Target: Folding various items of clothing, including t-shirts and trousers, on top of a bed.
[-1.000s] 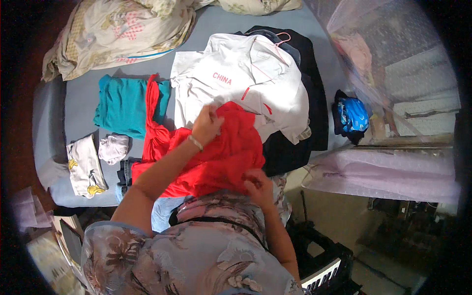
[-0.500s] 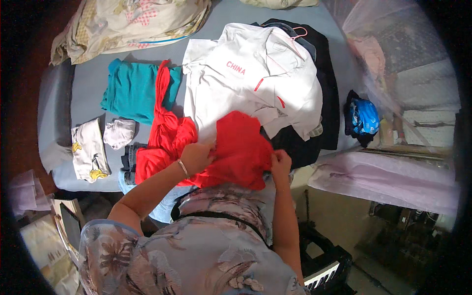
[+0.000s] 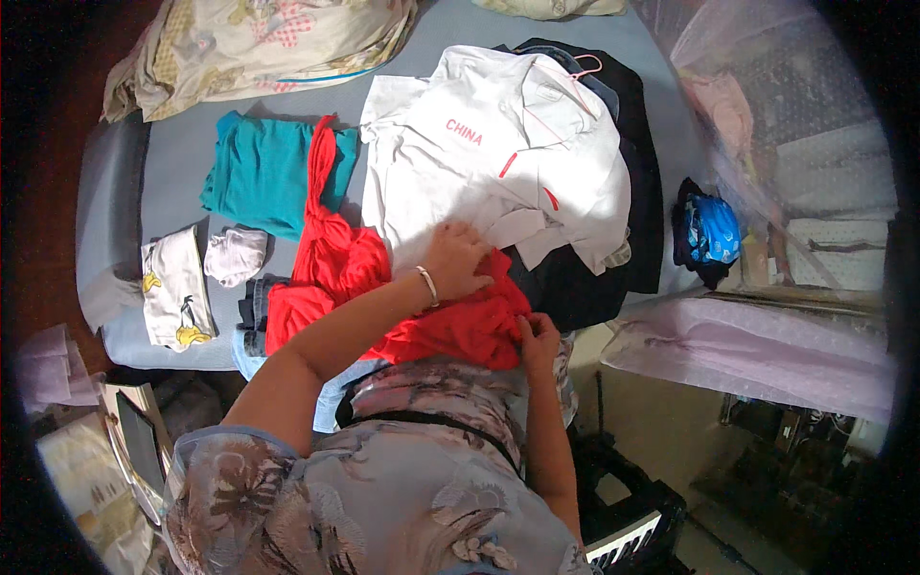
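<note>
A red garment (image 3: pixel 426 331) lies rumpled along the bed's near edge, against my front. At its upper right part, my left hand (image 3: pixel 455 261) has its fingers bent around the cloth, some of them hard to make out. My right hand (image 3: pixel 539 342) pinches the garment's right edge between thumb and fingers. On the left the red cloth is bunched into a knot-like twist, and a long red strip (image 3: pixel 319 177) runs up from it over a folded teal garment (image 3: pixel 259 168). Just beyond my left hand is a white collared shirt (image 3: pixel 431 163), spread flat.
Dark clothes (image 3: pixel 642 220) and a pink hanger (image 3: pixel 586 65) show under the white shirt. Folded small garments (image 3: pixel 177 297) and jeans (image 3: pixel 251 340) lie left. A blue bundle (image 3: pixel 711 230) sits at the bed's right side, by a sheer net (image 3: pixel 786 96). Patterned bedding (image 3: pixel 240 48) lies at the back.
My left hand has moved right and away from me, onto the garment's upper part. The raised red flap has come down and crumpled. My right hand keeps its pinch near the same spot.
</note>
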A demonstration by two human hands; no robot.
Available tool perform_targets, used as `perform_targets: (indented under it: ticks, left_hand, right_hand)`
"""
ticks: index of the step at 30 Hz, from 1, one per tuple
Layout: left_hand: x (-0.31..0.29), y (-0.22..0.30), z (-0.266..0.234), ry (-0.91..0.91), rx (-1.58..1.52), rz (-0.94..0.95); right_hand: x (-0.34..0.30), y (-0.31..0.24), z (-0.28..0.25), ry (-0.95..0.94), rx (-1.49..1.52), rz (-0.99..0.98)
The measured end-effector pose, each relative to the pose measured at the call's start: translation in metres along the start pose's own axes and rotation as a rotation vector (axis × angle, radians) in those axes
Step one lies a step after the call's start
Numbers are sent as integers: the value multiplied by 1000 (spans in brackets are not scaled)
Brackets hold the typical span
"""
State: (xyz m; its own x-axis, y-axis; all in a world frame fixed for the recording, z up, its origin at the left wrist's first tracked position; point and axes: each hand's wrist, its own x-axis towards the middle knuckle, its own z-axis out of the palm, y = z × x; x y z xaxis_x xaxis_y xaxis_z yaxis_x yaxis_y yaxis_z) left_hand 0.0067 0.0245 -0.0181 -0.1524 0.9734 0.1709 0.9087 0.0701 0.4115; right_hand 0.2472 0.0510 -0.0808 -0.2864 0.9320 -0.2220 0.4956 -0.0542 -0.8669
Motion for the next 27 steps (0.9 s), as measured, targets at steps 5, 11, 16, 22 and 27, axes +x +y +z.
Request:
perform_targets:
  ticks: [5,11,16,22,27]
  left_hand:
    - [11,7,9,-147,65,97]
    - [23,-15,-12,123,-700,-195]
    - [42,-21,-14,189,-834,-163]
    - [30,-29,10,341,-291,-51]
    - [-6,-45,8,194,-541,-323]
  right_hand:
    - [-4,-13,0,-30,92,-24]
    - [-8,-28,-16,27,518,29]
    - [1,-11,-15,97,514,51]
    - [-6,0,-13,216,106,-9]
    - [-21,-27,-14,267,-160,-281]
